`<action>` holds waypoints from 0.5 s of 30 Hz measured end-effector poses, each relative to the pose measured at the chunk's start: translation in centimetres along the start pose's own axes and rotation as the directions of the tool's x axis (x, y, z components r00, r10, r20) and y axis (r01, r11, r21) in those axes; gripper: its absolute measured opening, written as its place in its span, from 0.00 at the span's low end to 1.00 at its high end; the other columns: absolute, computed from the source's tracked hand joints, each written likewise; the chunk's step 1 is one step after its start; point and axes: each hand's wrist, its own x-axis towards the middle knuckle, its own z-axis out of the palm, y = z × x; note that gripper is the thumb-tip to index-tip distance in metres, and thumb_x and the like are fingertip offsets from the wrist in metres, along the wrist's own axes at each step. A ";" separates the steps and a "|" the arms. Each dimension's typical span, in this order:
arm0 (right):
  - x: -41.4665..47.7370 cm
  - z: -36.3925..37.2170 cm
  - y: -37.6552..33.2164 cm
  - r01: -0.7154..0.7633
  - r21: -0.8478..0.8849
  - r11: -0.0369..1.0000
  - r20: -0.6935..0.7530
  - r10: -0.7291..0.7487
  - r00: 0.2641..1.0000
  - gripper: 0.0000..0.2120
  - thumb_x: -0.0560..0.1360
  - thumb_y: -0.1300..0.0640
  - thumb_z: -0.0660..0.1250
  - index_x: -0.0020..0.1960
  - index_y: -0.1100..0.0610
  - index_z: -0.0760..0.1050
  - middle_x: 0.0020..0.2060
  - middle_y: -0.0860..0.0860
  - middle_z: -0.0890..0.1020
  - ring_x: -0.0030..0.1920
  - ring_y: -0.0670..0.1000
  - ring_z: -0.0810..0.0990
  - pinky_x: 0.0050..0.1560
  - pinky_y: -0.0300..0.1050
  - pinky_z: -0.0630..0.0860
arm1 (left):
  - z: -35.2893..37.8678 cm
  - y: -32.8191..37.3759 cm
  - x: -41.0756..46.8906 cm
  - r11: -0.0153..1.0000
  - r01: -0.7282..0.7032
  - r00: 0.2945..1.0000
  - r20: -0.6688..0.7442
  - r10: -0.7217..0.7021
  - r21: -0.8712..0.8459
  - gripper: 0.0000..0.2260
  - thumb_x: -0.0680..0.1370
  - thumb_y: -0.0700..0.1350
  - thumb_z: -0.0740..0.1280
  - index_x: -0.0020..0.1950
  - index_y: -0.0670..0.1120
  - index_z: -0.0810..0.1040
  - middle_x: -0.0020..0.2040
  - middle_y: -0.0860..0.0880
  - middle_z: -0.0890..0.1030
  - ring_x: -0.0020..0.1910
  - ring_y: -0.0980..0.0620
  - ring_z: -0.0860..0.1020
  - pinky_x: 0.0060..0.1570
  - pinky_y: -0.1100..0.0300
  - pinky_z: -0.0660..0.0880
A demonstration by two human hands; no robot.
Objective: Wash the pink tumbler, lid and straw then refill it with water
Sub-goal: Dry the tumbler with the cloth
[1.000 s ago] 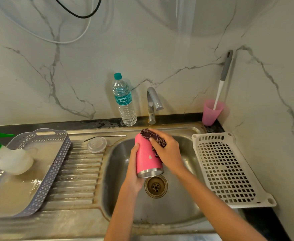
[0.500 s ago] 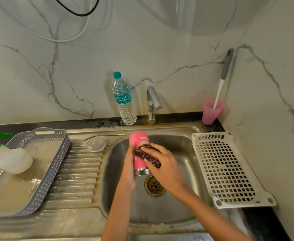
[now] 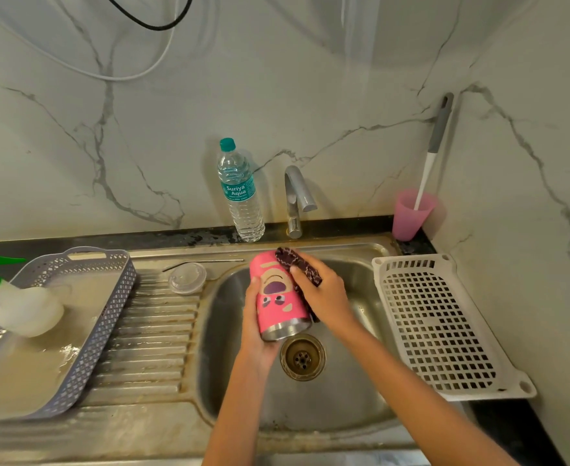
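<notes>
Grips the tumbler [image 3: 278,294] tilted over the sink [image 3: 229,331], just far of the drain [image 3: 302,356], in a curled left hand [image 3: 255,327], presses a scrubber [image 3: 297,264] to its right side with the right hand [image 3: 324,294] curled round it, and risks a drop if hard rubbing twists the slick body loose.

One wide head-worn camera is looking down into a kitchen sink [image 3: 344,398].
It is sitting close above it, facing the marble wall [image 3: 277,95] behind the tap [image 3: 297,193], and taking in a wide sweep to both sides.
</notes>
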 end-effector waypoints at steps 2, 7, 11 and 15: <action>-1.2 0.2 0.8 0.009 -0.019 1.000 0.025 -0.008 1.000 0.17 0.78 0.50 0.65 0.67 0.47 0.73 0.57 0.45 0.80 0.55 0.41 0.79 0.52 0.27 0.73 | -0.1 0.2 0.1 0.997 -0.048 0.998 -0.040 0.046 -0.060 0.24 0.75 0.58 0.66 0.62 0.42 0.76 0.48 0.44 0.84 0.43 0.48 0.84 0.42 0.52 0.82; -3.7 0.7 2.0 0.205 -0.155 0.966 0.010 -0.206 0.979 0.16 0.77 0.53 0.67 0.64 0.46 0.76 0.56 0.42 0.79 0.56 0.38 0.77 0.58 0.36 0.74 | -1.2 0.5 1.0 0.989 -0.082 0.987 -0.151 0.063 -0.121 0.38 0.70 0.64 0.71 0.72 0.42 0.70 0.55 0.43 0.81 0.50 0.46 0.82 0.52 0.51 0.79; -2.6 0.6 0.2 0.303 -0.256 0.918 0.042 -0.302 0.952 0.17 0.77 0.53 0.66 0.65 0.45 0.75 0.60 0.44 0.77 0.59 0.40 0.75 0.61 0.38 0.72 | -0.9 0.5 0.7 0.996 -0.044 0.998 -0.038 0.041 -0.077 0.32 0.73 0.62 0.67 0.70 0.42 0.73 0.57 0.41 0.81 0.52 0.45 0.82 0.49 0.51 0.80; 0.3 0.2 -1.7 0.297 -0.194 0.935 -0.020 -0.306 0.952 0.16 0.78 0.53 0.66 0.65 0.48 0.75 0.59 0.45 0.79 0.58 0.42 0.77 0.61 0.43 0.74 | -0.1 0.4 0.1 1.000 -0.018 0.999 0.037 0.019 -0.017 0.26 0.75 0.60 0.66 0.65 0.43 0.75 0.55 0.40 0.81 0.49 0.45 0.83 0.44 0.49 0.81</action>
